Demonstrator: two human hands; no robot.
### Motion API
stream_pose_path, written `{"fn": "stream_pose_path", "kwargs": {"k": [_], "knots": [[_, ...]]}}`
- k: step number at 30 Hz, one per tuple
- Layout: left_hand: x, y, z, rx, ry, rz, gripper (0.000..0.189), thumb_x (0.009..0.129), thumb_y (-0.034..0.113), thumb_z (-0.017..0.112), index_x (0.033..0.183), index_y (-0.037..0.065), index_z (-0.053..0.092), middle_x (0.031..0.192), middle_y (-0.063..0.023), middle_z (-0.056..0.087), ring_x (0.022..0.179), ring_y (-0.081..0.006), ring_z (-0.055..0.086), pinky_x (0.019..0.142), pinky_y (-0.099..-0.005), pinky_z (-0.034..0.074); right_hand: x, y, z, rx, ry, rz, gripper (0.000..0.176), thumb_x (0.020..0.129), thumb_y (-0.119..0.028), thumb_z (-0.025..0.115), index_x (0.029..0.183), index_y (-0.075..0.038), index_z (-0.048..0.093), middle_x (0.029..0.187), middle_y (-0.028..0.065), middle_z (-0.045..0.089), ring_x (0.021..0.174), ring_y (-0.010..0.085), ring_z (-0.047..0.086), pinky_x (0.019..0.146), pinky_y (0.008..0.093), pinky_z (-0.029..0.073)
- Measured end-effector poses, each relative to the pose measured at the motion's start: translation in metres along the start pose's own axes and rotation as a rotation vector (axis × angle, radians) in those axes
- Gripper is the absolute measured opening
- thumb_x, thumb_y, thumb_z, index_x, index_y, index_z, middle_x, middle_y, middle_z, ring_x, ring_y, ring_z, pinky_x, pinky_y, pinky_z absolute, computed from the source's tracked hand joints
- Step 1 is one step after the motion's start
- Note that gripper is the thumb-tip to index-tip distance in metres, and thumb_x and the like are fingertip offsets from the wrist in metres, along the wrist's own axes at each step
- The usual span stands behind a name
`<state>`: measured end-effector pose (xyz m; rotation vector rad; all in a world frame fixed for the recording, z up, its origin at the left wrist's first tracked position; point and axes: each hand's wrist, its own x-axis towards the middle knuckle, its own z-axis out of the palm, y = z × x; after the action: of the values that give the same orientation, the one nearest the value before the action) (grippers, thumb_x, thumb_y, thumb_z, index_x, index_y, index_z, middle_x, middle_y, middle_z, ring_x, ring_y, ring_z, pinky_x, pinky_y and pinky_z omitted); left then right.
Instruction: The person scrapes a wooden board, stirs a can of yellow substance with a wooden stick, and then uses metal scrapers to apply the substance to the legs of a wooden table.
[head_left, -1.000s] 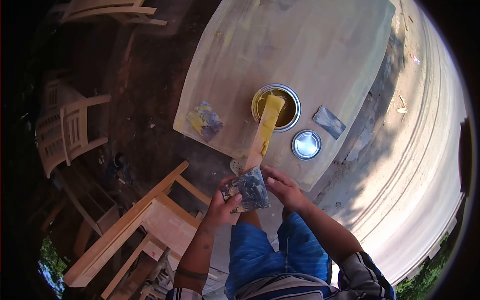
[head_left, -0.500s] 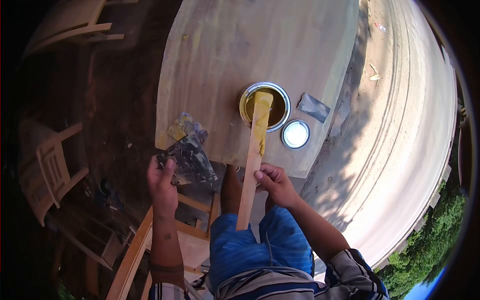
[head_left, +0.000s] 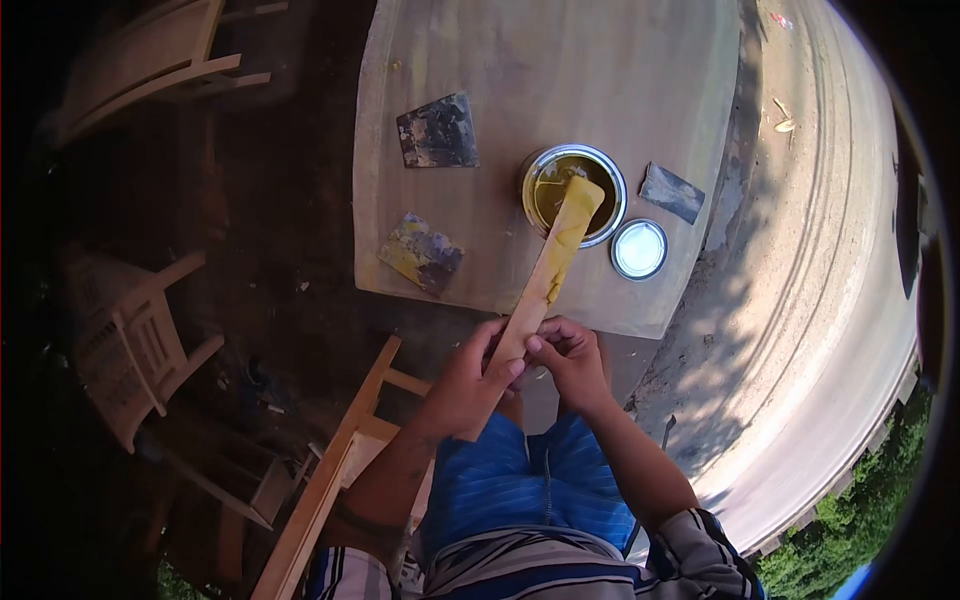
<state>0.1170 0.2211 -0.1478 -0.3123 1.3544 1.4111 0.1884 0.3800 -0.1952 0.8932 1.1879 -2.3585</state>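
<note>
A flat wooden stick (head_left: 538,300), its far end coated with yellow paste, slants up from my lap towards an open metal can (head_left: 535,210). My left hand (head_left: 468,375) is closed around the stick's lower part, the thumb lying on top. Just beside it my right hand (head_left: 572,362) pinches the stick's right edge between thumb and fingers. The coated end shows over the can's opening, where yellow-brown material is visible inside. Left of the can lie a dark, paint-smeared square sheet (head_left: 440,130) and a yellow-and-grey stained piece (head_left: 422,254).
The can stands on a wooden tabletop (head_left: 480,60). Near it lie a round lid (head_left: 639,249) and a grey rectangular piece (head_left: 672,193). Wooden chair frames (head_left: 150,340) stand at the left, and another wooden frame (head_left: 340,450) is beside my left arm. Sunlit ground (head_left: 800,250) runs along the right.
The dark sheet has left my left hand and lies on the tabletop. My left hand has moved right and taken hold of the stick. The stick now leans more to the right.
</note>
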Motion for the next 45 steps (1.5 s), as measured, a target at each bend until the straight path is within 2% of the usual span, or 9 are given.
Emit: {"fn": "stream_pose_path", "kwargs": {"k": [3,8,14,21,24,30,33,40,45], "knots": [[-0.007,0.013,-0.009,0.18,0.138,0.023,0.046,0.091,0.002,0.054,0.134,-0.003,0.04,0.099,-0.0104,0.061,0.072,-0.0093,0.059,0.063,-0.0241,0.05,0.005,0.019,-0.008,-0.008,0.076,-0.019,0.016,0.093,-0.014,0.058,0.099,0.001,0.061,0.092,0.0123,0.067,0.072,0.0161,0.064,0.066,0.0288,0.052],[-0.019,0.051,-0.013,0.462,0.274,0.122,0.044,0.088,-0.001,0.053,0.131,0.001,0.048,0.08,-0.0064,0.062,0.061,-0.0073,0.054,0.056,-0.0231,0.047,0.062,0.09,0.035,-1.218,0.132,-0.44,0.053,0.079,-0.024,0.066,0.122,0.001,0.05,0.129,0.0242,0.047,0.115,0.034,0.05,0.088,0.0438,0.043],[-0.026,0.073,-0.02,0.657,0.302,0.162,0.047,0.085,-0.001,0.055,0.131,0.002,0.049,0.079,-0.0076,0.062,0.059,-0.0074,0.054,0.055,-0.0235,0.047,0.117,0.1,0.091,-1.122,0.428,-0.359,0.079,0.077,-0.038,0.063,0.139,-0.002,0.031,0.137,0.0232,0.039,0.13,0.0382,0.035,0.101,0.0529,0.024],[-0.023,0.093,-0.038,0.82,0.267,0.216,0.045,0.085,-0.002,0.055,0.129,0.001,0.05,0.078,-0.0084,0.062,0.057,-0.0088,0.055,0.055,-0.0246,0.047,0.115,0.08,0.099,-1.209,0.435,-0.278,0.046,0.078,-0.028,0.063,0.115,-0.001,0.056,0.115,0.0184,0.053,0.11,0.037,0.046,0.093,0.0531,0.032],[-0.023,0.103,-0.041,0.866,0.272,0.176,0.045,0.084,-0.001,0.056,0.129,0.001,0.051,0.077,-0.0082,0.061,0.057,-0.0091,0.055,0.054,-0.0252,0.046,0.128,0.116,0.08,-0.765,0.166,-0.466,0.037,0.075,-0.018,0.07,0.107,-0.001,0.06,0.098,0.0163,0.062,0.092,0.0321,0.057,0.084,0.048,0.043],[-0.023,0.139,-0.048,0.991,0.252,0.074,0.042,0.085,-0.001,0.056,0.127,0.003,0.052,0.073,-0.0059,0.06,0.054,-0.0077,0.052,0.052,-0.0246,0.044,0.045,0.073,0.032,0.307,0.135,0.11,0.02,0.087,-0.009,0.065,0.103,0.004,0.061,0.091,0.0097,0.067,0.082,0.0146,0.062,0.076,0.0295,0.05],[-0.019,0.149,-0.045,1.044,0.254,0.064,0.04,0.086,-0.001,0.055,0.126,0.003,0.052,0.072,-0.0045,0.059,0.054,-0.0067,0.05,0.051,-0.0234,0.043,0.011,0.061,0.002,0.21,0.188,0.076,0.015,0.09,-0.005,0.06,0.101,0.005,0.061,0.092,0.006,0.067,0.083,0.0115,0.061,0.073,0.0268,0.049],[-0.02,0.156,-0.028,0.949,0.312,-0.042,0.039,0.085,0.0,0.057,0.123,0.002,0.054,0.073,-0.0073,0.059,0.054,-0.0089,0.052,0.052,-0.0255,0.045,-0.053,0.019,-0.035,-0.805,0.502,-0.892,0.022,0.072,0.011,0.063,0.09,-0.002,0.068,0.089,0.0127,0.066,0.083,0.0254,0.066,0.072,0.0322,0.053],[-0.022,0.16,-0.013,0.937,0.344,-0.084,0.037,0.086,0.0,0.055,0.122,0.001,0.054,0.075,-0.0061,0.06,0.053,-0.0073,0.05,0.05,-0.0243,0.044,-0.067,-0.006,-0.051,-0.924,0.452,-1.071,0.023,0.066,0.01,0.067,0.086,-0.001,0.068,0.092,0.0135,0.068,0.09,0.0317,0.066,0.08,0.0399,0.054]]}}
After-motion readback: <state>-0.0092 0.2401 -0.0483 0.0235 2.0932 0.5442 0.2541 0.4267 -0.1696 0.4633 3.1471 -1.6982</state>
